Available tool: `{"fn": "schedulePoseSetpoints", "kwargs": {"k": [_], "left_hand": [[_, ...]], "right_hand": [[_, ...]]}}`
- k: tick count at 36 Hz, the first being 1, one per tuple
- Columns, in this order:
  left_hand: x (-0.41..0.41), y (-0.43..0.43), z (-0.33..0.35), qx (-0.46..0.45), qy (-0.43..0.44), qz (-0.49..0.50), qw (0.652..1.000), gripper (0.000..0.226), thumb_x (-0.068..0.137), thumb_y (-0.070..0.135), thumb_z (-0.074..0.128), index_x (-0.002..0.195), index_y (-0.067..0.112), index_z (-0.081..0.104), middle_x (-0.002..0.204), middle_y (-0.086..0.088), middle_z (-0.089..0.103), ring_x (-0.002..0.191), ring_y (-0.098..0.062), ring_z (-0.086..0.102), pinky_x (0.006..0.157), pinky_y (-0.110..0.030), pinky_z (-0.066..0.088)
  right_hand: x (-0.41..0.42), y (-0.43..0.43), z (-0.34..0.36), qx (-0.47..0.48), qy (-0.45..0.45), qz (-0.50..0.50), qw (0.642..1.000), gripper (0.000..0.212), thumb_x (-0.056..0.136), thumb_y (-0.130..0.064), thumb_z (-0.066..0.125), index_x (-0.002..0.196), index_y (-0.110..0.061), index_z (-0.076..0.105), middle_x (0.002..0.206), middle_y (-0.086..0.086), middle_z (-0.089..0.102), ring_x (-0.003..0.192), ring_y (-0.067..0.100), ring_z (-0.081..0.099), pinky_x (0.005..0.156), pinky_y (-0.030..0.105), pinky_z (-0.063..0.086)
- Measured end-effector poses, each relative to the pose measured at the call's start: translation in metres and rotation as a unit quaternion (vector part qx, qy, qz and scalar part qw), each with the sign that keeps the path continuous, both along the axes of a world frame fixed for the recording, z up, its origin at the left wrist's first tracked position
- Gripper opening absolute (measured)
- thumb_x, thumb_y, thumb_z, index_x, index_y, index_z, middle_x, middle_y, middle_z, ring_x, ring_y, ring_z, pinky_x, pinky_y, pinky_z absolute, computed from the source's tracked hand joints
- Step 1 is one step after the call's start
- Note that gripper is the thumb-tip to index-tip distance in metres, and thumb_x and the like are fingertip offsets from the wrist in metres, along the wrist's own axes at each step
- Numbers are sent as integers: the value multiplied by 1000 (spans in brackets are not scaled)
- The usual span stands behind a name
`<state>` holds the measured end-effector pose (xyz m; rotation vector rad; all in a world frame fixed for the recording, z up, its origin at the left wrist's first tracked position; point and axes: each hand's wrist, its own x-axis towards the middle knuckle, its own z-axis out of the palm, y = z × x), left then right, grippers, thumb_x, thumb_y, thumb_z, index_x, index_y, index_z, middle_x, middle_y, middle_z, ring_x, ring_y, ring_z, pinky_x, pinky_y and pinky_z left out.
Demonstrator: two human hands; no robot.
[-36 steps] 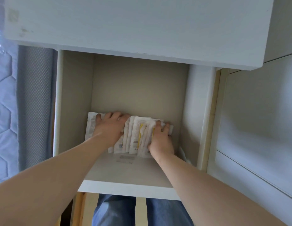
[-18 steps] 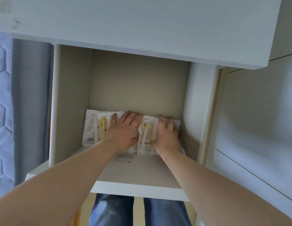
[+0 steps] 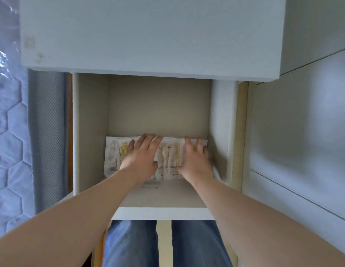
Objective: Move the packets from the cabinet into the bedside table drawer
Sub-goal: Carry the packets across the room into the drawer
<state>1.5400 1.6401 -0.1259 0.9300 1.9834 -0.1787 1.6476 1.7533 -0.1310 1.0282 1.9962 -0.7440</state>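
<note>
Grip slack — left hand [image 3: 140,158] and right hand [image 3: 195,162] press flat, fingers straight, on the packets [image 3: 169,157] in the drawer [image 3: 162,213], likely levelling them so it shuts.

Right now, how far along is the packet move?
Done: a row of packets lies in the open drawer. In hand: the left hand and right hand rest flat on them, fingers straight, apparently settling them in place. Left: unclear. The cabinet's inside is out of view, so more packets may wait there. The drawer is not yet closed.
</note>
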Motion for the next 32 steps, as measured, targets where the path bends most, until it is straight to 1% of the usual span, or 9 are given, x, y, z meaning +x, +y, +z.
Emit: {"fn": "schedulePoseSetpoints", "kwargs": {"k": [3, 6, 10, 14, 18, 22, 26, 29, 32], "left_hand": [[1, 1, 29, 28, 4, 7, 1000, 70, 93, 26, 48, 150, 24, 6, 157, 2, 7, 145, -19, 4, 116, -39, 10], [-2, 0, 60, 56, 5, -15, 998, 67, 93, 25, 48, 149, 25, 12, 156, 2, 12, 143, -20, 13, 114, -37, 17], [-6, -1, 111, 82, -5, -44, 996, 61, 93, 23, 47, 147, 25, 19, 154, 3, 17, 139, -23, 22, 111, -37, 24], [7, -3, 160, 110, -4, -77, 991, 57, 94, 21, 46, 146, 25, 24, 151, 3, 24, 137, -23, 27, 109, -38, 27], [37, -7, 194, 132, -15, -123, 983, 53, 94, 22, 45, 144, 23, 29, 149, 3, 29, 134, -22, 32, 107, -37, 32], [88, -11, 223, 155, -37, -176, 972, 48, 93, 21, 47, 140, 16, 36, 146, -2, 35, 130, -21, 35, 103, -32, 32], [158, -24, 248, 173, -73, -216, 958, 51, 94, 21, 50, 142, 19, 33, 147, -3, 35, 131, -20, 37, 101, -29, 33], [219, -43, 260, 177, -104, -264, 942, 49, 96, 23, 49, 142, 20, 33, 148, -1, 33, 132, -18, 37, 102, -27, 32], [292, -68, 270, 181, -122, -315, 924, 49, 96, 23, 48, 142, 19, 34, 147, -1, 35, 128, -18, 41, 93, -22, 31]], "right_hand": [[-3, -2, 30, 13, 1, -36, 999, 91, 81, -30, 71, 148, -29, 9, 157, 7, -2, 142, 32, 13, 107, 42, 34], [-4, -11, 63, 23, 14, -97, 995, 88, 83, -33, 67, 149, -28, 9, 158, 5, -4, 143, 29, 12, 110, 42, 30], [2, -29, 113, 37, 48, -188, 980, 81, 86, -32, 64, 149, -25, 13, 158, 4, -2, 143, 28, 15, 111, 41, 30], [22, -52, 163, 55, 101, -306, 945, 73, 87, -25, 60, 147, -26, 20, 158, 3, 3, 141, 29, 18, 108, 40, 33], [57, -79, 202, 87, 134, -405, 900, 66, 88, -26, 56, 145, -24, 24, 155, 5, 13, 138, 28, 25, 106, 39, 33], [111, -111, 233, 111, 164, -538, 819, 62, 90, -28, 54, 144, -20, 26, 150, 4, 24, 136, 23, 27, 106, 35, 28], [173, -155, 256, 95, 202, -699, 679, 61, 89, -26, 54, 144, -16, 28, 150, 4, 24, 131, 26, 36, 107, 39, 34], [225, -194, 269, 99, 217, -761, 604, 62, 89, -27, 54, 145, -16, 28, 151, 4, 23, 132, 27, 35, 107, 39, 34], [287, -236, 280, 122, 224, -811, 527, 60, 90, -26, 54, 144, -15, 31, 149, 6, 28, 130, 26, 38, 105, 35, 36]]}}
